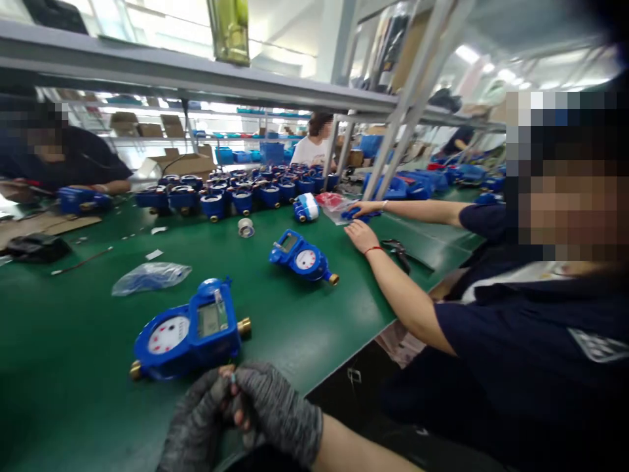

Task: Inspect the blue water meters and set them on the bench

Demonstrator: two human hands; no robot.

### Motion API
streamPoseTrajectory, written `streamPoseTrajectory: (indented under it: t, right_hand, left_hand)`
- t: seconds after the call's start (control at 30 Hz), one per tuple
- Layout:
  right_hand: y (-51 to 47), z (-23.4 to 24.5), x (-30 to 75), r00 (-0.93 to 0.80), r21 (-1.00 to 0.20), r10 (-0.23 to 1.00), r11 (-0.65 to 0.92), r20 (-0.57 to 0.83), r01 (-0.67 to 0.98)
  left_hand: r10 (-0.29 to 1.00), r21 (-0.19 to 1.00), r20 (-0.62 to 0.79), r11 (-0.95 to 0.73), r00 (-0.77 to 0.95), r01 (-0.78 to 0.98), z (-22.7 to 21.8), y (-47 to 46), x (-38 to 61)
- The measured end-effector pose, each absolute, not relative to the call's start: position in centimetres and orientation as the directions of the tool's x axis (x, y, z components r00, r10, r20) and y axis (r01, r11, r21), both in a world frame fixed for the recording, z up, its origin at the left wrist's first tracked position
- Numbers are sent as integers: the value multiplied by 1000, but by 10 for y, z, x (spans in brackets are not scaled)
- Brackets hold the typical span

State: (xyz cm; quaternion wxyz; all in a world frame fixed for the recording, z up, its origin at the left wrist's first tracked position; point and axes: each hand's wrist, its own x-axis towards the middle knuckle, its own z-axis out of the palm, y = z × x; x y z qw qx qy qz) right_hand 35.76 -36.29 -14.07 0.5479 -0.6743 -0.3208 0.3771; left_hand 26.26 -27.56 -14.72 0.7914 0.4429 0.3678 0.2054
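Observation:
My left hand (195,414) and my right hand (278,405), both in grey fingerless gloves, meet at the bottom of the view. Their fingertips are pinched together around something tiny with a pale bluish glint, too small to name. Just beyond them lies a blue water meter (189,337) with a white dial, a small grey display and brass threaded ends; neither hand clearly grips it. Farther off, toward the right, a second blue water meter (303,257) rests on the green tabletop (289,344).
A co-worker's hands (362,226) handle blue parts at the right. A clear plastic bag (151,278), a solder-like spool (246,227) and a thin wire (81,261) lie on the table. Rows of blue meters (213,204) stand behind, under a shelf (196,75). Another person sits far left.

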Motion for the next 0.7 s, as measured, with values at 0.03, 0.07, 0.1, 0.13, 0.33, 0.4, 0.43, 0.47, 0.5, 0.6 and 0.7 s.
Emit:
streamPoseTrajectory:
  t: [0.03, 0.07, 0.1, 0.13, 0.33, 0.4, 0.43, 0.47, 0.5, 0.6, 0.7]
  right_hand:
    - [-364, -144, 353, 575, -978, 811, -193, -112, 81]
    - [-366, -146, 350, 624, -969, 780, -186, -45, 161]
    - [-368, -148, 347, 648, -954, 762, -177, 22, 241]
    - [-370, -149, 346, 651, -941, 756, -168, 68, 293]
    - [-363, -144, 360, 414, -880, 818, -218, -401, -421]
    - [-359, -143, 366, 269, -784, 833, -275, -483, -557]
    - [-358, -143, 367, 224, -752, 838, -287, -497, -593]
    - [-357, -143, 368, 204, -733, 839, -291, -504, -615]
    - [-357, -143, 368, 238, -753, 834, -281, -499, -594]
    - [-361, -146, 360, 536, -954, 790, -228, -297, -193]
    - [-371, -152, 356, 595, -965, 804, -160, -4, 210]
  left_hand:
    - [646, 842, -390, 539, 656, -29, -150, -275, 262]
    - [635, 836, -371, 546, 677, -55, -153, -275, 262]
    - [624, 830, -350, 552, 699, -77, -156, -275, 263]
    - [613, 827, -333, 555, 716, -91, -160, -274, 265]
    - [602, 851, -302, 520, 739, -77, -160, -273, 271]
    - [604, 865, -303, 499, 737, -53, -155, -272, 271]
    - [601, 870, -303, 492, 740, -43, -152, -271, 271]
    - [593, 871, -302, 489, 747, -36, -151, -270, 272]
    - [581, 870, -302, 492, 756, -31, -150, -269, 273]
    - [574, 855, -303, 516, 761, -49, -150, -269, 275]
    - [615, 837, -319, 540, 721, -90, -151, -274, 277]
